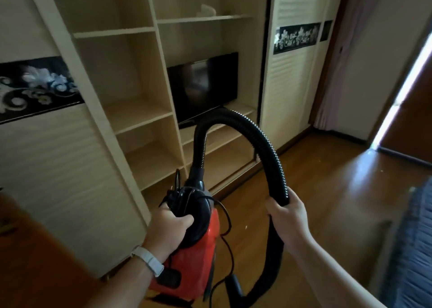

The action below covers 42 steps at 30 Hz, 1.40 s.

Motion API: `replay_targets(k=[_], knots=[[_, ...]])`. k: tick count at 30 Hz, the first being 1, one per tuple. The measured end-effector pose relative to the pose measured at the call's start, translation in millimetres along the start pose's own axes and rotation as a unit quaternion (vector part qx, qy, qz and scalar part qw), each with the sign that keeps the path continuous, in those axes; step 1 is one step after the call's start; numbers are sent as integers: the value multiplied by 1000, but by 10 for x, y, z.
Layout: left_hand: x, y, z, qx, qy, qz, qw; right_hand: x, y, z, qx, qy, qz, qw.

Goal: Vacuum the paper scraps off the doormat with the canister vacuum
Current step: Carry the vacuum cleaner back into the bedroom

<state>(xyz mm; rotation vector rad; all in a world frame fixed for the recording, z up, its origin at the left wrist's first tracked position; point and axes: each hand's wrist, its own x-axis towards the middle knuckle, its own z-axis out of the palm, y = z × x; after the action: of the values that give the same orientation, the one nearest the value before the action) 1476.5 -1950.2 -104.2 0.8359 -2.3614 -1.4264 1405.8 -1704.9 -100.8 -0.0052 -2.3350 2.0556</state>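
1. Carrying the red canister vacuum (198, 244) off the wooden floor (327, 191), left hand (168, 223) closed round its black top handle.
2. Gripping the ribbed black hose (261, 139) in the closed right hand (287, 214), looped high in front of the shelving unit (140, 111).
3. Dangling loose beside the body: a thin power cord (228, 223), likely to snag a foot or the hose.
4. Missing from view: doormat and paper scraps, so not yet at the work spot.
5. Risking a knock against the television (203, 85) if swung wide.
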Motion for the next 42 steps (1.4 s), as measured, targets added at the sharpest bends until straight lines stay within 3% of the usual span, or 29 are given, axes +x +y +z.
replay_targets(k=[13,19,32,42], knots=[[1592,608,1470,-74,-183,49,979,1553,294,-408,-90,171,-12,981],[2637,973,2169,-72,-258,82,960,2451,313,-413,-127,240,26,962],[4068,2005,3390,-35,-309,197,930,3631,224,-676,-171,360,37,916],[4302,2515,4665,-34,-330,194,923,4822,501,-1404,-122,389,31,913]])
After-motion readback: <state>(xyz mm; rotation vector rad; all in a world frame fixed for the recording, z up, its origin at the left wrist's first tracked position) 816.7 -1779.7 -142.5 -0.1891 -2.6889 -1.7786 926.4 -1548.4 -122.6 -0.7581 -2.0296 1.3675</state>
